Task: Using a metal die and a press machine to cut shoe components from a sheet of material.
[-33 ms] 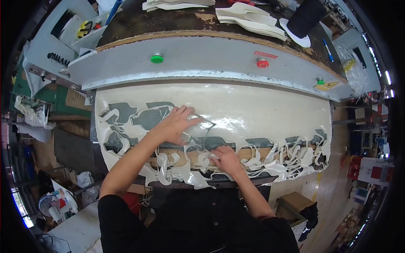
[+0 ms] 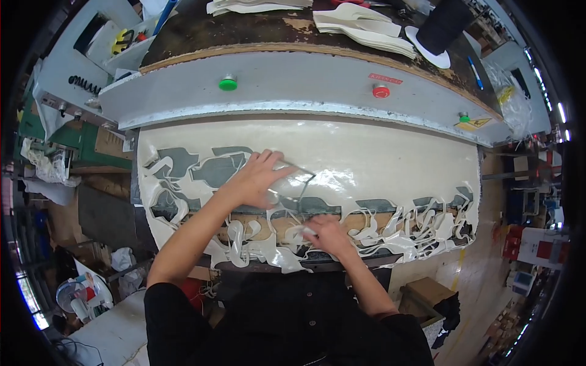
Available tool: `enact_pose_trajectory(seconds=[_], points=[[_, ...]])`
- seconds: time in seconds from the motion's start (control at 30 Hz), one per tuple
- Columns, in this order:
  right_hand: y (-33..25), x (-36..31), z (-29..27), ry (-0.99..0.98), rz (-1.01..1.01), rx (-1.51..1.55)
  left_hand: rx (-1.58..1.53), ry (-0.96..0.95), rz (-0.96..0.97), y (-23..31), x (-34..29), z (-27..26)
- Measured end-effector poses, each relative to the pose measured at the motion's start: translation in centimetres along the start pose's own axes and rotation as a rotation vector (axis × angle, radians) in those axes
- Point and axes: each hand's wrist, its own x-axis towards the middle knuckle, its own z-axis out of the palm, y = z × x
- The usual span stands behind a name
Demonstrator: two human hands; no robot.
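My left hand (image 2: 259, 180) grips the end of a thin metal cutting die (image 2: 306, 188), an open outline with a pointed corner. The die stands over a cream sheet (image 2: 397, 152) and the edge of a grey-green cut-out area. Lower and to the right, my right hand (image 2: 329, 235) has its fingers closed at a pale scrap strip (image 2: 308, 232); the fingertips are slightly blurred. Looping cream offcuts (image 2: 262, 249) lie along the sheet's near edge, around both hands. Grey-green board (image 2: 213, 172) shows through shaped holes left of my left hand.
A grey machine beam (image 2: 293, 91) with green buttons (image 2: 227, 83) and a red button (image 2: 381, 91) spans behind the sheet. On its top lie stacked cream pieces (image 2: 366, 30) and a black cone (image 2: 442, 27). A cardboard box (image 2: 430, 293) stands on the floor at right.
The cutting die's corner has shifted slightly right and up under my left hand. My right hand has moved very slightly, staying at the scrap strip.
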Motion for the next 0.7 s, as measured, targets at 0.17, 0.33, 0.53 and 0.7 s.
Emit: enact_pose_trajectory(seconds=[0.17,0.33,0.53,0.7], points=[[-1.9,-1.0,-3.0,0.088,-0.185,-0.07,-0.129,0.25,-0.135,3.7,3.6,3.3],[0.0,2.4,-6.3,0.495,0.052,0.018,-0.127,0.431,-0.335,5.1,4.3,9.5],[4.3,5.6,-4.7,0.616,0.147,0.026,-0.218,0.678,-0.651,4.7,-0.7,13.6],[4.2,5.1,-1.9,0.689,0.185,0.058,-0.251,0.704,-0.675,6.1,-2.0,15.7]])
